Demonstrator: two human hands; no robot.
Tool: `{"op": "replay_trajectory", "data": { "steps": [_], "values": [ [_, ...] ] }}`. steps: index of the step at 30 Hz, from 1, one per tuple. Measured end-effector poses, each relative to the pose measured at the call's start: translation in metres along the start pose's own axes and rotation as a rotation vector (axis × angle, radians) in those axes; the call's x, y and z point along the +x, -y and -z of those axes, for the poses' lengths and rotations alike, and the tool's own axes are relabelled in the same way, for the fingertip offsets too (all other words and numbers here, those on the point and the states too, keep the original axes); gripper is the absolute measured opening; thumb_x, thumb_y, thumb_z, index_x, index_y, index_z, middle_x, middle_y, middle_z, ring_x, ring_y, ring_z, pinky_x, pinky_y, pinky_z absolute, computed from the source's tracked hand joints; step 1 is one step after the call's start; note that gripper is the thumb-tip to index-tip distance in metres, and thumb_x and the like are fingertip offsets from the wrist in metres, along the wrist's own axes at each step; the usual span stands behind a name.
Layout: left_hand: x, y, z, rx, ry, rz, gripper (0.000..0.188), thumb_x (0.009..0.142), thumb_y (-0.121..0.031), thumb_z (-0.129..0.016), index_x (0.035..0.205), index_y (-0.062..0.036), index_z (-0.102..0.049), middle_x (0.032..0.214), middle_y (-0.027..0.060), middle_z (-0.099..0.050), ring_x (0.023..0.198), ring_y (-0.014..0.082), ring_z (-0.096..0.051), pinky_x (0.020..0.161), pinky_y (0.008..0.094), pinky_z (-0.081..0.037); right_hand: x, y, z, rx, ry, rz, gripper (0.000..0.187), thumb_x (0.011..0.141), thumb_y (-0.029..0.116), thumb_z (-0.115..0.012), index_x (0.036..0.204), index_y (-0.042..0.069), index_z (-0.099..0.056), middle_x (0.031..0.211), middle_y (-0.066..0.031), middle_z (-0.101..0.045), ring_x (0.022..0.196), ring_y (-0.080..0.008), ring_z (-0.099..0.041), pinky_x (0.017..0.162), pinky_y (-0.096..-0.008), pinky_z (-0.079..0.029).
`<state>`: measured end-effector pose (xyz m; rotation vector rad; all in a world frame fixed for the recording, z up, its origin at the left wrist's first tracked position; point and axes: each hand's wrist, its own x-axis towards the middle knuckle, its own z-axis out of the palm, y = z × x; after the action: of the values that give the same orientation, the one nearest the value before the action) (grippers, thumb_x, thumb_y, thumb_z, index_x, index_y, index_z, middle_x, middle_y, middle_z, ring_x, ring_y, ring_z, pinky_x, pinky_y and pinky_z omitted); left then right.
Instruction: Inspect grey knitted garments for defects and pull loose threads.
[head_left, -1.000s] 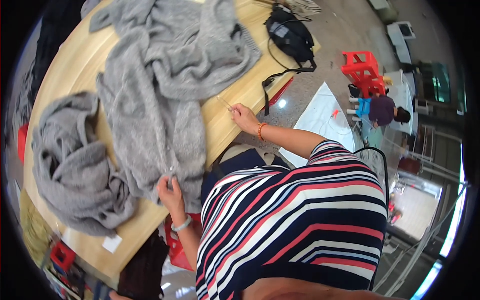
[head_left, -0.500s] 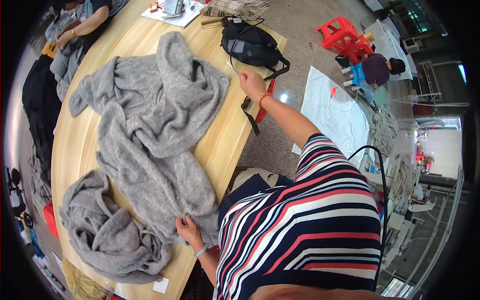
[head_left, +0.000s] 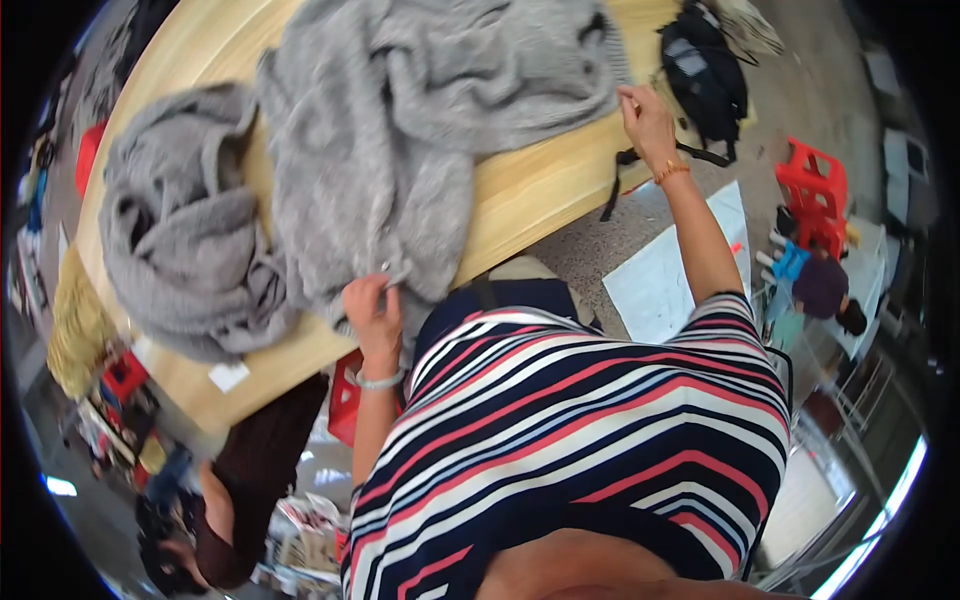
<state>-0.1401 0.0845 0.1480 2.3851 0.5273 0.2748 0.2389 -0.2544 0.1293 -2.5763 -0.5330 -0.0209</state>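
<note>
A grey knitted sweater (head_left: 430, 90) lies spread on the wooden table, its ribbed edge toward the right. My left hand (head_left: 370, 315) pinches the near end of its fabric at the table's front edge; a small pale spot shows beside the fingertips. My right hand (head_left: 650, 130) is raised near the ribbed edge, thumb and fingers pressed together. Whatever is between them, if anything, is too small to make out. Left of the sweater sits a bunched grey knit garment (head_left: 185, 225).
A black bag (head_left: 700, 80) with straps lies at the table's (head_left: 520, 200) right end. A white tag (head_left: 228, 376) is by the front left edge. Red stools (head_left: 812, 190) and a seated person (head_left: 820, 288) are at right; another person (head_left: 230, 520) is at lower left.
The view has swung, so the table appears higher and turned. My left hand still pinches the sweater's near end. My right hand stays raised and closed, now seen by the ribbed edge.
</note>
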Motion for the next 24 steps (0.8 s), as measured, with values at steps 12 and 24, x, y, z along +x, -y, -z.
{"op": "replay_trajectory", "data": {
  "steps": [12,24],
  "values": [
    [-0.02,0.003,0.002,-0.109,0.084,0.127,0.015,0.078,-0.008,-0.068,0.092,-0.0034,-0.064,0.08,0.01,-0.06,0.077,0.0257,-0.057,0.08,0.0366,-0.042,-0.121,0.266,-0.131,0.661,0.976,0.589,0.021,0.082,0.008,-0.066,0.102,0.005,-0.069,0.095,-0.0148,-0.068,0.086,-0.0291,-0.067,0.073,-0.0363,-0.053],
    [-0.039,0.026,0.002,-0.299,0.1,0.301,0.024,0.076,-0.011,-0.073,0.094,0.0023,-0.064,0.087,0.0154,-0.063,0.085,0.0272,-0.061,0.079,0.0327,-0.047,-0.118,0.294,-0.115,0.714,1.253,0.225,0.024,0.081,0.012,-0.062,0.1,0.001,-0.07,0.084,-0.0196,-0.069,0.076,-0.0317,-0.068,0.072,-0.0384,-0.053]
  ]
}}
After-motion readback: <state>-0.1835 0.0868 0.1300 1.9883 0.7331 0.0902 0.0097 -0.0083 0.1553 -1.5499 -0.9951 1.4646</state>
